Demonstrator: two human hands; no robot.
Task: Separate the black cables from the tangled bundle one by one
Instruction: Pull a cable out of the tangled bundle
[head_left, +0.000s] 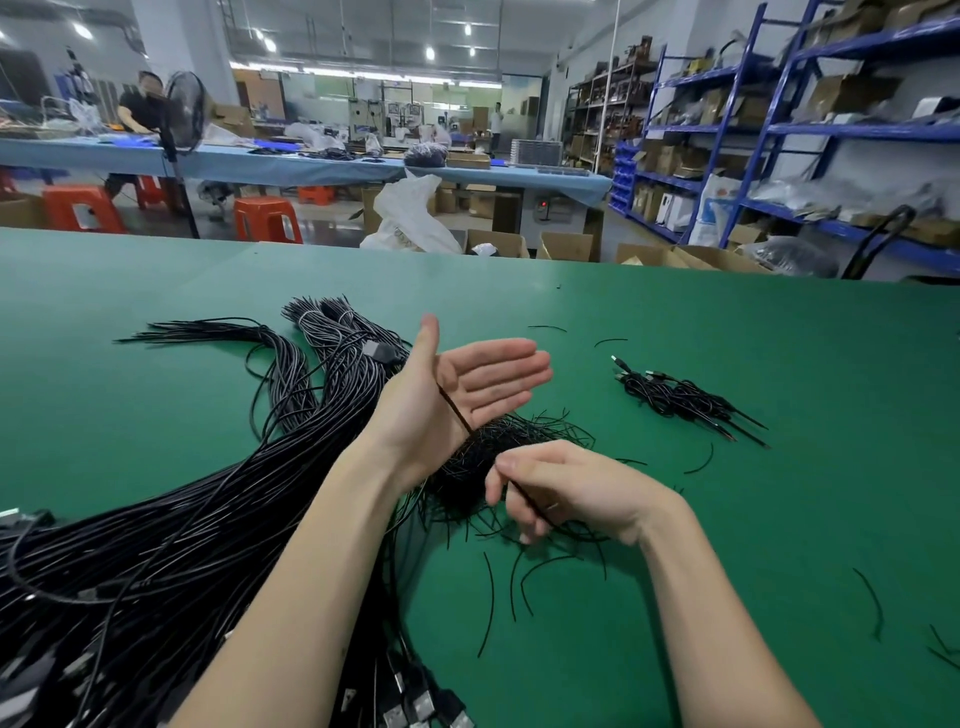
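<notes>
The flat green table (727, 364) carries all cable groups. The large bundle of long black cables (171, 519) lies on its left side, running from the near left edge toward the middle. The tangled heap of short black wire pieces (498, 441) sits at the centre, just right of that bundle. The small pile of separated black cables (680, 400) lies to the right of the heap, apart from it. Both hands are above the centre: the left hand (462, 395) behind, the right hand (571, 493) in front.

Orange stools (267, 218) beyond green table (675, 322); blue shelving (779, 130) right; standing fan (182, 111) left.
</notes>
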